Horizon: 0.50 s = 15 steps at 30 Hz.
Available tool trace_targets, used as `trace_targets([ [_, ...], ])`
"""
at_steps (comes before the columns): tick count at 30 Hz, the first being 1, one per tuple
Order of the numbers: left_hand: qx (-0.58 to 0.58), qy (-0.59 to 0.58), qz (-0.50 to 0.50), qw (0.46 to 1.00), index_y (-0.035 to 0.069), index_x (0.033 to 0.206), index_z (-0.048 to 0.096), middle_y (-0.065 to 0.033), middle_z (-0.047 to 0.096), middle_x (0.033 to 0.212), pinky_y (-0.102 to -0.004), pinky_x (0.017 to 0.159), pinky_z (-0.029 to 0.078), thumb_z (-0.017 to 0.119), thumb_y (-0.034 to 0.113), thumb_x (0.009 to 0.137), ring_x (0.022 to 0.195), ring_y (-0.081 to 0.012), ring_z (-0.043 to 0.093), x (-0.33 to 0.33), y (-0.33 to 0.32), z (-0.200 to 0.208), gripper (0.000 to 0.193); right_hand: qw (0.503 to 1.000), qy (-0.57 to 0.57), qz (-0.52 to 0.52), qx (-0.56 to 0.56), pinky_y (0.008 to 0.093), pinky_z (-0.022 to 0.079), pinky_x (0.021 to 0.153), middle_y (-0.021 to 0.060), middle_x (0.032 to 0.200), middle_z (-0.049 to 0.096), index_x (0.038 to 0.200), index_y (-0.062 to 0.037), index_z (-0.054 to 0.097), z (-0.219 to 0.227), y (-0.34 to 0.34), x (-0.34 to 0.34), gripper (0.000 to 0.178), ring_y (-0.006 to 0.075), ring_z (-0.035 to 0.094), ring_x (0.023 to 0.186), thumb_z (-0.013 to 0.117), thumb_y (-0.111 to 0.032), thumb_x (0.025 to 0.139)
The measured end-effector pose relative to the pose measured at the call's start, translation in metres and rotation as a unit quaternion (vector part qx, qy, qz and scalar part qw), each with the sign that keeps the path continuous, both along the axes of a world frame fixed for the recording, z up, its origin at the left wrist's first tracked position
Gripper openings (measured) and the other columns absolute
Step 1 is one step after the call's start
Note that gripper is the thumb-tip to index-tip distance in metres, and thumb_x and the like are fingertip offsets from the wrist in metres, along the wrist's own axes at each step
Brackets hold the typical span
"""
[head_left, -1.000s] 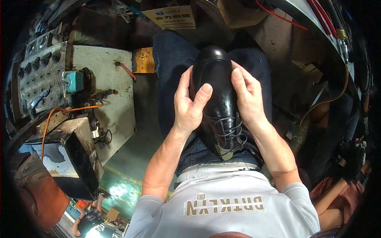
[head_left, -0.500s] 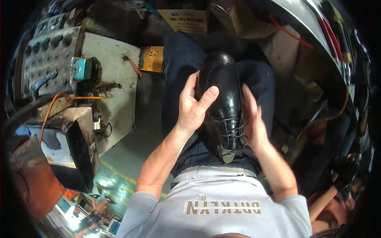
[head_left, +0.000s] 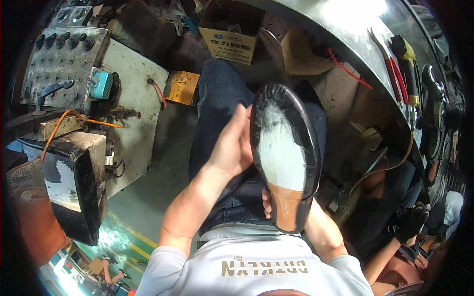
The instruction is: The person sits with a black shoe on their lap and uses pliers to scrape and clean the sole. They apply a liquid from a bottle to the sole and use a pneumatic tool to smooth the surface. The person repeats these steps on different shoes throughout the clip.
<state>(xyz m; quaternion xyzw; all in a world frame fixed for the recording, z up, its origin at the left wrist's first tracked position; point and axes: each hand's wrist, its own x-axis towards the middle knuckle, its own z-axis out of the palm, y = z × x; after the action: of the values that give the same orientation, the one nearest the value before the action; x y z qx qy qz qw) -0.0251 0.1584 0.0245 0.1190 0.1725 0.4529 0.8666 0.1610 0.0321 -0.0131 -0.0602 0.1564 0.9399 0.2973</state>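
A black leather shoe (head_left: 310, 143) is turned sole up over my lap, toe pointing away from me. Its underside has a pale whitish middle, a brown patch toward the heel and black leather folded round the edge. My right hand (head_left: 267, 203) grips it by the heel end from beneath; only fingertips show at its left edge, the rest being hidden. Beside the toe half, on the left, my left hand (head_left: 234, 143) has its fingers stretched out, some partly behind the shoe's edge. The laces are out of sight underneath.
At the left stands a machine with a knobbed control panel (head_left: 64, 61) and an orange cable (head_left: 98, 121). A cardboard box (head_left: 227, 44) lies ahead. A metal bench (head_left: 340, 29) on the right carries red-handled pincers (head_left: 396, 81). A gloved hand of another person (head_left: 411, 222) appears lower right.
The shoe has been flipped from laces up to sole up. My left hand has let go of its upper, and my right hand has taken hold of the heel end.
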Motion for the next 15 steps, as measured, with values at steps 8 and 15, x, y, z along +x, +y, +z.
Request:
trace_targets([
  [8,0.042,0.077,0.021,0.996,0.003,0.127,0.054,-0.0088,0.066,0.113,-0.0338,0.093,0.055,0.047,0.048,0.101,0.106,-0.0173,0.065,0.011,-0.007,0.021,0.053,0.986,-0.139,0.012,-0.097,0.0497,0.052,0.062,0.0261,0.094,0.06,0.116,0.0007,0.058,0.029,0.008,-0.001,0.067,0.0401,0.063,0.07,0.043,-0.061,0.092],
  [15,-0.002,0.092,0.001,0.996,0.001,0.113,0.064,-0.0118,0.072,0.101,-0.0349,0.08,0.058,0.058,0.044,0.097,0.088,-0.0202,0.071,0.003,0.001,0.032,0.046,0.994,-0.018,0.05,-0.097,0.0537,0.053,0.074,0.0326,0.104,0.061,0.123,0.0062,0.058,-0.014,-0.003,0.011,0.089,0.0455,0.064,0.084,0.04,-0.071,0.083],
])
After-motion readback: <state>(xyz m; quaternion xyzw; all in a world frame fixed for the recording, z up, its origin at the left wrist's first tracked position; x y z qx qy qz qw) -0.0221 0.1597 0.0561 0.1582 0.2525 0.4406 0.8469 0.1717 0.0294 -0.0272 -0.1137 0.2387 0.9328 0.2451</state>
